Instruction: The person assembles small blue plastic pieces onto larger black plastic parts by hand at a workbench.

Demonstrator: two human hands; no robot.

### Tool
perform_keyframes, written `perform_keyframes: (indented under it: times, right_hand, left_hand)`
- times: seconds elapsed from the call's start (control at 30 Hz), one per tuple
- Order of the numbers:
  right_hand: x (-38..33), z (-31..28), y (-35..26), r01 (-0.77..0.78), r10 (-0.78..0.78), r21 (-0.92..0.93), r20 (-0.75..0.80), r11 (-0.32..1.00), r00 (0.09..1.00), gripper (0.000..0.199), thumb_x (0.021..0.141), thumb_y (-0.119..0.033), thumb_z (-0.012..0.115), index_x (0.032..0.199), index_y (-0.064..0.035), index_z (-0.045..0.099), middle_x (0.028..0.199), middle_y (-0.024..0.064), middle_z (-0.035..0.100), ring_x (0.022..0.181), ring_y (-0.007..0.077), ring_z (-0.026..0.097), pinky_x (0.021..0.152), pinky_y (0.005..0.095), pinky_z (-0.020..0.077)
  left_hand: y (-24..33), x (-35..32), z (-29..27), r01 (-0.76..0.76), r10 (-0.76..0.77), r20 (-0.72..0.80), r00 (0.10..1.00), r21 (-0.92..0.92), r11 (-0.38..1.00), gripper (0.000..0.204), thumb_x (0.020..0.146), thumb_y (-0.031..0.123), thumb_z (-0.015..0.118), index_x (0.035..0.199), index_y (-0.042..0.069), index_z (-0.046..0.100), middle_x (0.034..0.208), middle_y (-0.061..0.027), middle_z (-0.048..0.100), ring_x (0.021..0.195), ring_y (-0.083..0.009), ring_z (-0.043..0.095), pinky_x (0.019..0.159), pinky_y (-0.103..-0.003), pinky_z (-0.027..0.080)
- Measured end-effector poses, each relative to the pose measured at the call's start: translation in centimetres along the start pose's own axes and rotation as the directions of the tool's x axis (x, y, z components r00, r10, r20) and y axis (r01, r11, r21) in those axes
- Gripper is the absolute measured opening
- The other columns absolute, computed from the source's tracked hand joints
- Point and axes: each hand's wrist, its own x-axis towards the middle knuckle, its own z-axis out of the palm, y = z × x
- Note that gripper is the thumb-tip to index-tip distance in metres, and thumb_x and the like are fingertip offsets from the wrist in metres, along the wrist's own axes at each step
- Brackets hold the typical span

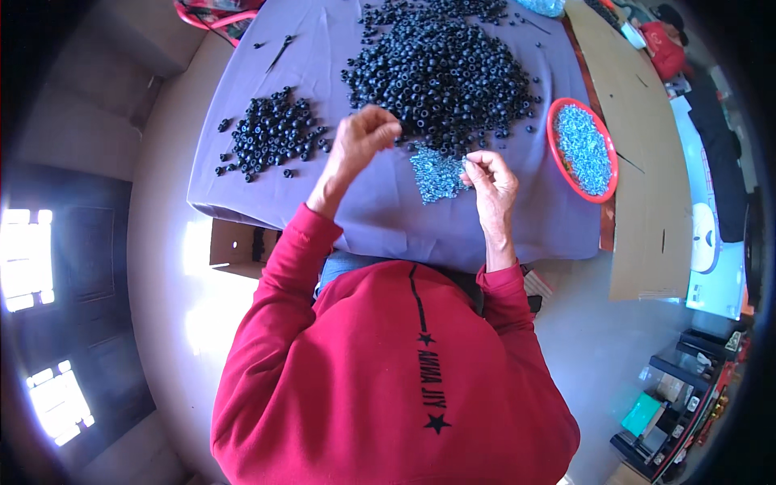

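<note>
My left hand (362, 139) is over the cloth at the near left edge of a large heap of black ring-like pieces (444, 77). Its fingers are curled together, and what they hold, if anything, is too small to make out. Just right of a small patch of shiny pale-blue pieces (435, 175), my right hand (493, 179) is closed, with thumb and forefinger pinched together. A tiny object seems to show at those fingertips, but its kind is unclear. A smaller group of black pieces (275, 133) lies to the left of my left hand.
A purple cloth (347, 218) covers the table. To the right stands a red-rimmed bowl (612, 153) of pale-blue pieces, beside a long cardboard sheet (647, 186). A dark slim tool (280, 53) lies far left. Another person in red (664, 50) is at the far right.
</note>
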Motion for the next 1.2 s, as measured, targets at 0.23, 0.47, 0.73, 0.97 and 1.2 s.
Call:
perform_keyframes:
  times: [0.23, 0.47, 0.73, 0.97, 1.2]
  right_hand:
    - [-0.7, -0.5, -0.7, -0.021, 0.023, 0.077, -0.032, 0.997, 0.999, 0.007, 0.085, -0.005, 0.058, 0.090, -0.0007, 0.059, 0.075, 0.0012, 0.059, 0.061, 0.0063, 0.055, 0.056, 0.0193, 0.0452]
    - [-1.0, -1.1, -0.5, -0.070, 0.072, 0.049, -0.033, 0.996, 0.997, 0.013, 0.088, -0.016, 0.056, 0.086, -0.0032, 0.058, 0.071, 0.0009, 0.058, 0.055, 0.0040, 0.047, 0.049, 0.0175, 0.0367]
    - [-1.4, -1.2, -1.1, -0.085, 0.089, 0.058, -0.077, 0.995, 0.993, 0.008, 0.087, -0.011, 0.056, 0.087, -0.0030, 0.058, 0.071, 0.0005, 0.057, 0.057, 0.0050, 0.048, 0.053, 0.0179, 0.0385]
    - [-2.6, -0.9, -2.8, 0.021, -0.014, 0.153, -0.044, 0.988, 0.999, 0.008, 0.083, -0.001, 0.058, 0.090, -0.0016, 0.057, 0.074, 0.0014, 0.055, 0.061, 0.0070, 0.050, 0.057, 0.0186, 0.0409]
    - [-3.3, -0.3, -4.0, 0.049, -0.053, 0.232, 0.015, 0.972, 0.998, 0.009, 0.082, 0.000, 0.058, 0.091, -0.0016, 0.056, 0.078, 0.0031, 0.056, 0.062, 0.0073, 0.051, 0.058, 0.0192, 0.0422]
  left_hand:
    - [-0.3, -3.8, 6.1, 0.350, -0.254, 0.252, 0.934, -0.495, 0.795, 0.017, 0.088, 0.018, 0.056, 0.096, 0.004, 0.061, 0.075, -0.0028, 0.060, 0.060, -0.0084, 0.053, 0.058, -0.022, 0.044]
    - [-0.5, -4.1, 8.0, 0.349, -0.270, 0.235, 0.934, -0.433, 0.831, 0.021, 0.089, 0.023, 0.055, 0.096, 0.004, 0.061, 0.072, -0.0008, 0.058, 0.059, -0.0070, 0.050, 0.056, -0.020, 0.043]
    - [0.4, -4.2, 7.9, 0.400, -0.248, 0.327, 0.912, -0.580, 0.710, 0.018, 0.089, 0.013, 0.054, 0.103, 0.003, 0.058, 0.082, -0.0044, 0.059, 0.068, -0.0103, 0.053, 0.065, -0.023, 0.045]
    - [2.0, -5.2, 7.4, 0.290, -0.052, 0.322, 0.945, -0.757, 0.585, 0.016, 0.084, 0.009, 0.060, 0.099, 0.003, 0.056, 0.087, -0.0067, 0.059, 0.075, -0.0141, 0.054, 0.071, -0.026, 0.045]
    - [2.6, -6.3, 7.3, 0.069, 0.018, 0.141, 0.990, -0.588, 0.806, 0.017, 0.080, 0.005, 0.065, 0.095, 0.003, 0.057, 0.087, -0.0023, 0.057, 0.075, -0.0076, 0.052, 0.069, -0.021, 0.043]
